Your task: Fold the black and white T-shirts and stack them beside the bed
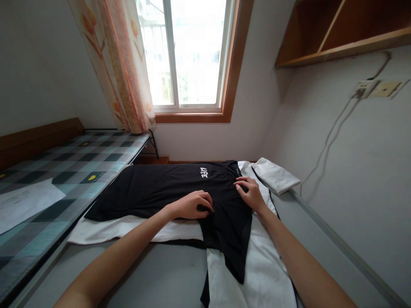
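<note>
A black T-shirt (160, 184) with white lettering lies spread sideways, its collar to the right, on top of a white garment (263, 261) with dark edging. My left hand (195, 204) is at the middle of the black shirt near its sleeve, thumb and fingers curled together in a pinch on the black cloth. My right hand (250, 192) rests beside the collar, fingers slightly bent and apart, touching the shirt's shoulder area. Whether cloth is caught under its fingertips is not clear.
A folded white cloth (276, 174) lies at the back right of the grey surface (160, 273). On the left, a checked mattress (96, 158) holds a paper sheet (28, 201). A window, curtain (118, 64), wall shelf (346, 45) and plugged-in cable (327, 141) are around.
</note>
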Available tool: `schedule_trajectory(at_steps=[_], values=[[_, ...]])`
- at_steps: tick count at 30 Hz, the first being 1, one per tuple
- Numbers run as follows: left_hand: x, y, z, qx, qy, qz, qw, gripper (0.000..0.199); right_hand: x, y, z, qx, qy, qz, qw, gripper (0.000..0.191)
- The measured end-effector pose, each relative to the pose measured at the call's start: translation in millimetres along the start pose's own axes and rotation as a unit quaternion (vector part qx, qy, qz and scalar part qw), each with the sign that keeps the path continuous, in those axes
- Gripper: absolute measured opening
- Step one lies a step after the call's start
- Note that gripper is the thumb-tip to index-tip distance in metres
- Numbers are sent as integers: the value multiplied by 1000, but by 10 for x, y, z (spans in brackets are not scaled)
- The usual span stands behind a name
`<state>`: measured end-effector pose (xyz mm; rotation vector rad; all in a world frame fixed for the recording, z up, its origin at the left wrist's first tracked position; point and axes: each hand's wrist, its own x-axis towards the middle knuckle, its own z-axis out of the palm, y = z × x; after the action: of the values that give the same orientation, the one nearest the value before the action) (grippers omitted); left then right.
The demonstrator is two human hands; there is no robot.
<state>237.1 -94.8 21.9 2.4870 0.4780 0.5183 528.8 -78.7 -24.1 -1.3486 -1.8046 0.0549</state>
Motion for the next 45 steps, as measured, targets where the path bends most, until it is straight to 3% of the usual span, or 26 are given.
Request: schedule_trajectory(at_steps=[3, 6, 9, 13, 18, 22, 26, 29, 31, 37, 41, 43, 45], values=[[37, -69, 82, -63, 88, -87, 990, 16, -5, -73, -7, 97, -36, 23, 994, 25], [64, -218, 169, -123, 194, -187, 955, 19, -28, -116, 12, 155, -112, 84, 978, 29], [69, -378, 212, -189, 232, -217, 929, 29, -24, -169, -4, 196, -145, 120, 962, 35], [45, -500, 208, -244, 238, -208, 917, 34, 26, -279, -116, 245, -213, 129, 937, 42], [6, -480, 157, -172, 203, -155, 951, 25, 48, -345, -229, 209, -351, 121, 905, 43], [-7, -412, 120, -138, 138, -107, 975, 33, 24, -325, -241, 117, -387, 127, 906, 42], [-6, -381, 129, -148, 142, -86, 975, 41, 33, -349, -249, 65, -414, 118, 900, 27], [-4, -375, 143, -151, 161, -74, 972, 34, 66, -409, -277, 63, -400, 98, 909, 18], [-6, -370, 145, -154, 162, -69, 972, 34, 86, -453, -299, 44, -359, 104, 927, 13], [-21, -374, 152, -121, 135, -86, 980, 50, 85, -618, -212, 57, -214, 191, 956, 14], [-1, -432, 185, -78, 179, -132, 972, 53, 72, -686, -3, 57, -80, 66, 993, 42], [9, -465, 196, -41, 222, -167, 960, 46, 56, -638, 85, 33, -74, 3, 997, 61], [9, -488, 200, 2, 235, -204, 950, 35, 25, -535, 134, -4, -90, -11, 996, 68]])
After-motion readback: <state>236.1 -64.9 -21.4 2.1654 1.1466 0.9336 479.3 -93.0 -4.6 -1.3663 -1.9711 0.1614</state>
